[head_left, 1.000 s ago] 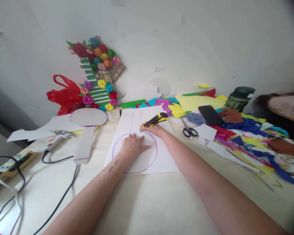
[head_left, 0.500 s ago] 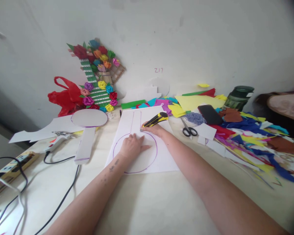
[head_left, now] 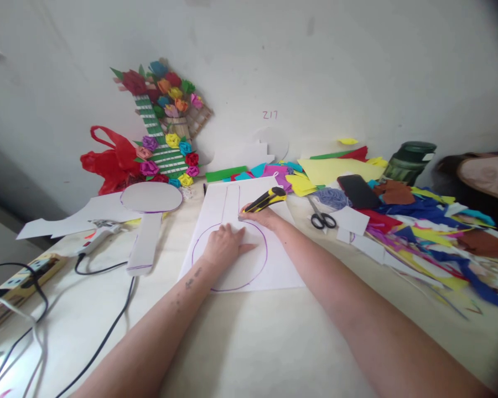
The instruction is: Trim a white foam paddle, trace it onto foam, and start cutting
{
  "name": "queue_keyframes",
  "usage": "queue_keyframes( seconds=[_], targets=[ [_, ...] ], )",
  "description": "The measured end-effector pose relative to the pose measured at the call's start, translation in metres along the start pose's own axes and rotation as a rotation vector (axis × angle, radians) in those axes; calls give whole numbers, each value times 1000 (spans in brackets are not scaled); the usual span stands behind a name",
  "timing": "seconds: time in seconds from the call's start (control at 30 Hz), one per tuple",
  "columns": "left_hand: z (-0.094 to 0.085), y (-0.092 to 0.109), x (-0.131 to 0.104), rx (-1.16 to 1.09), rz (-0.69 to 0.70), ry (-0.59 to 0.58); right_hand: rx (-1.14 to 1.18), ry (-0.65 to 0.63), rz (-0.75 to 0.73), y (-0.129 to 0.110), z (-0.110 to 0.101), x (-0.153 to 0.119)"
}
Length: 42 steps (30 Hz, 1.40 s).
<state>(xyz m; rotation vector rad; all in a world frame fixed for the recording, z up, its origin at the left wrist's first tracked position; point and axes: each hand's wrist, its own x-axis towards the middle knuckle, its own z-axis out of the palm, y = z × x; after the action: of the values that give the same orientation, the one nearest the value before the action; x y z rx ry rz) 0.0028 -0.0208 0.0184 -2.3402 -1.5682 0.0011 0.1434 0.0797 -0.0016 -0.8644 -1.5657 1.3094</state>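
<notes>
A white sheet of board (head_left: 280, 265) lies on the table, marked in purple with a circle and two straight lines running up from it. My right hand (head_left: 262, 217) grips a yellow and black utility knife (head_left: 265, 200), its blade tip down at the top of the circle, beside the right-hand line. Pressed flat inside the circle, my left hand (head_left: 225, 246) has its thumb spread to the right and holds nothing. Left of the sheet lies a cut-out white round piece (head_left: 151, 197) with a separate-looking strip (head_left: 145, 246) below it.
Scissors (head_left: 322, 220), blue yarn (head_left: 330, 199), a phone (head_left: 359, 192) and coloured paper scraps (head_left: 431, 237) lie to the right. A green jar (head_left: 410, 163) stands behind. On the left are a glue gun (head_left: 99, 232), cables and a power strip (head_left: 25, 284). Paper flowers (head_left: 174, 110) lean on the wall.
Both hands stay almost in place; the knife tip has shifted very slightly up the sheet. The camera view has moved a little.
</notes>
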Motion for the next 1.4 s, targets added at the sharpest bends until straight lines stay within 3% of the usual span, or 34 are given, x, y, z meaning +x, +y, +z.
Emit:
queue_keyframes(
  seconds=[1.4],
  targets=[
    [3,-1,0,-39,-18,-26,-24,50,21,-8,2,-5]
  ],
)
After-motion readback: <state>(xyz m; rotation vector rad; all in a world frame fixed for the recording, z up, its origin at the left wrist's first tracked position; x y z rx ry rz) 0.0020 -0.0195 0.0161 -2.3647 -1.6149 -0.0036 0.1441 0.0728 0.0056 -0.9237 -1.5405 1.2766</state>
